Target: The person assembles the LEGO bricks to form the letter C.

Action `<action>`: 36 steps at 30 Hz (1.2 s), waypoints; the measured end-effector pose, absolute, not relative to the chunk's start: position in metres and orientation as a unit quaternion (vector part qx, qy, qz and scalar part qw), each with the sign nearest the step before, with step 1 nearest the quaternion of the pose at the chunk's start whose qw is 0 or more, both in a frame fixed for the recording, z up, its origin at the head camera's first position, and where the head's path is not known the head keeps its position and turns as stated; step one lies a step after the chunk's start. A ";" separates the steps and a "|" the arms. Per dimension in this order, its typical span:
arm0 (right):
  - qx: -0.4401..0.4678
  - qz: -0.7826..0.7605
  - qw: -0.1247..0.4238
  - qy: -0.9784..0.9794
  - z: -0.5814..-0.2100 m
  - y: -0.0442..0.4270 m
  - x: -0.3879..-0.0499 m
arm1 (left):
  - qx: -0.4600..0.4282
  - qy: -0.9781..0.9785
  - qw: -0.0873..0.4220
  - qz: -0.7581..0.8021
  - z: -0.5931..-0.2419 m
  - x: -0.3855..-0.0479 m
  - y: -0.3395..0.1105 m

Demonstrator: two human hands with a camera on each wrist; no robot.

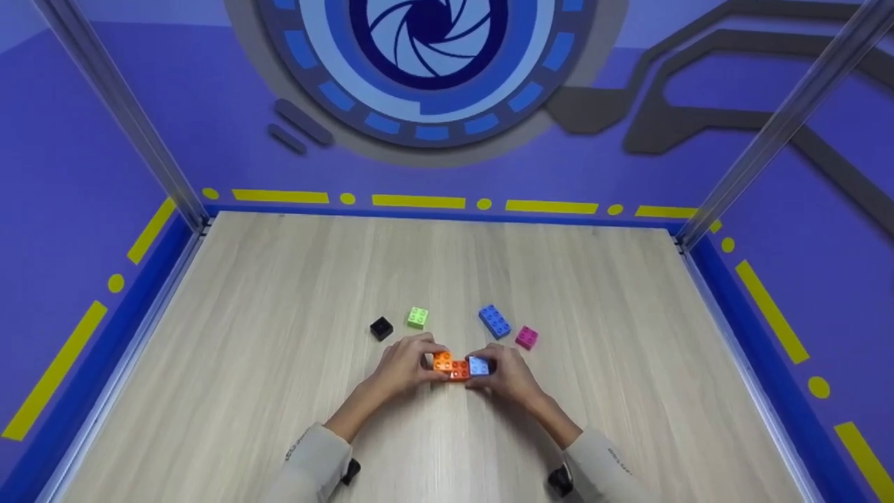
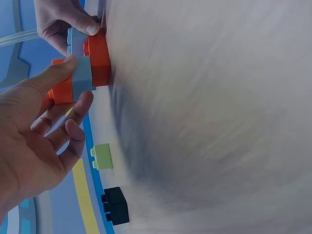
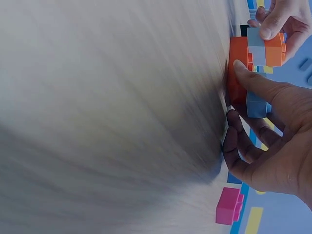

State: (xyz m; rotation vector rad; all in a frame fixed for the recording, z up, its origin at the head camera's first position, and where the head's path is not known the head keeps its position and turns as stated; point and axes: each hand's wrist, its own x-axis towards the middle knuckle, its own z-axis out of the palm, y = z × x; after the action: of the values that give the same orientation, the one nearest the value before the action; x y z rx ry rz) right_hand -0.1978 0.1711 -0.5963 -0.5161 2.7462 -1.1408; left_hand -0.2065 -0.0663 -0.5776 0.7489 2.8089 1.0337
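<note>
Both hands hold one joined stack of bricks low over the table. Its base is a red-orange brick. On the base's left end sits a grey-blue brick with an orange brick on top. A light blue brick sits on the right end. My left hand pinches the left end between thumb and fingers. With thumb and fingers, my right hand grips the right end.
Beyond the hands lie a black brick, a lime green brick, a long blue brick and a magenta brick. Blue patterned walls surround the wooden table at the back and sides.
</note>
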 end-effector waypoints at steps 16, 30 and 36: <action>-0.153 -0.378 0.077 0.910 -0.593 0.170 -0.198 | 0.282 0.900 0.030 0.331 -0.585 -0.201 -0.073; -0.154 -0.378 0.076 0.910 -0.595 0.171 -0.194 | 0.185 0.896 -0.091 0.393 -0.586 -0.247 -0.090; -0.153 -0.380 0.076 0.909 -0.595 0.169 -0.197 | 0.100 0.934 -0.077 0.334 -0.586 -0.261 -0.081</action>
State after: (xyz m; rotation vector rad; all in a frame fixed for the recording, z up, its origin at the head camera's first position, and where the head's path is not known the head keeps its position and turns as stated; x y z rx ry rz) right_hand -0.1970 0.1695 -0.5946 -0.4597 2.7258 -1.1399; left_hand -0.2613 -0.0806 -0.5859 0.3303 3.0869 1.1052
